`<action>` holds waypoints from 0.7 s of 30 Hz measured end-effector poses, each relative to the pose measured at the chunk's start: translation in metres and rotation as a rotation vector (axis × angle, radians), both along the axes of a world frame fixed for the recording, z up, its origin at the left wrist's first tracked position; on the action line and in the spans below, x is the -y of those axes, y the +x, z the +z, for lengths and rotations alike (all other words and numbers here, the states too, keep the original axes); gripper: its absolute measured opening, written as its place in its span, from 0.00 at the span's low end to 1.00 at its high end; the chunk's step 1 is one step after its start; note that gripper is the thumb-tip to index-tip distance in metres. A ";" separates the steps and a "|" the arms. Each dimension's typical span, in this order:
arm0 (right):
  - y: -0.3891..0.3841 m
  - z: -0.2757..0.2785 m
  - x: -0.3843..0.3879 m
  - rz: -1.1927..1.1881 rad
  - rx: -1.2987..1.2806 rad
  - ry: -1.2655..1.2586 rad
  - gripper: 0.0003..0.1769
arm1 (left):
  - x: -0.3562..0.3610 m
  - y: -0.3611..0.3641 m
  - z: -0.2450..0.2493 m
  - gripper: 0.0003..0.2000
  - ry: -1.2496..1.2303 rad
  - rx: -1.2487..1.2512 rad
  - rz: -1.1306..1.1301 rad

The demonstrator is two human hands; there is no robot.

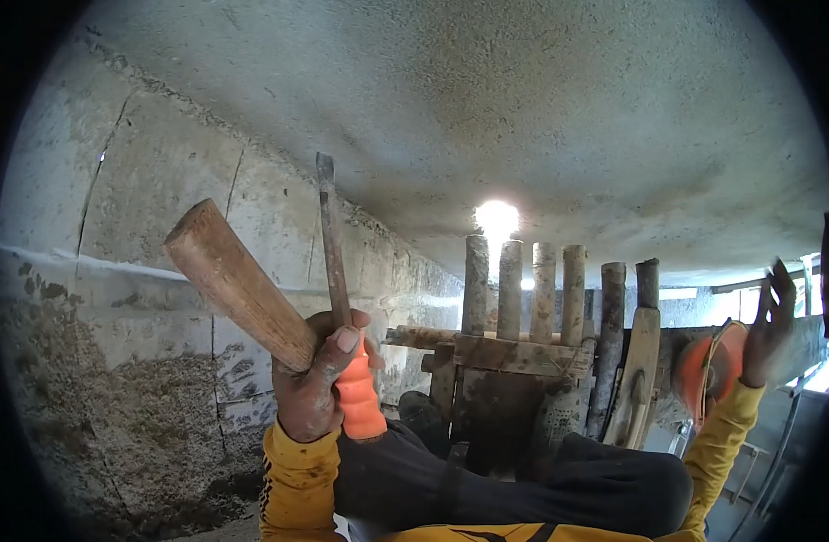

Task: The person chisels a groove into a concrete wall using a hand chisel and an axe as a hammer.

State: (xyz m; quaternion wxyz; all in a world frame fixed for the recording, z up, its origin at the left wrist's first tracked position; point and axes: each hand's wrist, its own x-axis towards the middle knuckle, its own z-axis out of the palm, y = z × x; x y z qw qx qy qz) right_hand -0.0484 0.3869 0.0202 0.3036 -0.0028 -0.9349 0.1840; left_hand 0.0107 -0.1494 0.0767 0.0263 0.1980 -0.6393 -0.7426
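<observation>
My left hand is raised and closed around two tools at once. One is a thick wooden handle that slants up to the left; its head is hidden. The other is a long metal chisel with an orange ribbed grip, pointing straight up. My right hand is raised at the far right, blurred, with its fingers spread and nothing in them. It is just right of a round orange object. Both sleeves are yellow.
A rough concrete ceiling hangs low overhead and a stained block wall runs along the left. Several upright wooden poles on a rough timber frame stand ahead. My dark trouser legs lie below. A bright light shines behind the poles.
</observation>
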 end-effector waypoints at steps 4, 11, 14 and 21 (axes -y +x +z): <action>-0.032 0.052 0.139 0.393 0.077 0.042 0.25 | 0.005 -0.002 -0.018 0.16 -0.095 -0.041 -0.170; -0.047 0.026 0.267 0.903 -0.073 0.507 0.27 | -0.037 0.006 -0.021 0.08 0.127 0.224 -0.490; -0.032 0.007 0.271 1.011 0.085 0.417 0.27 | -0.051 0.011 -0.013 0.09 0.162 0.231 -0.646; -0.003 -0.059 0.244 1.077 0.248 0.268 0.14 | -0.061 0.028 -0.024 0.12 0.155 0.295 -0.893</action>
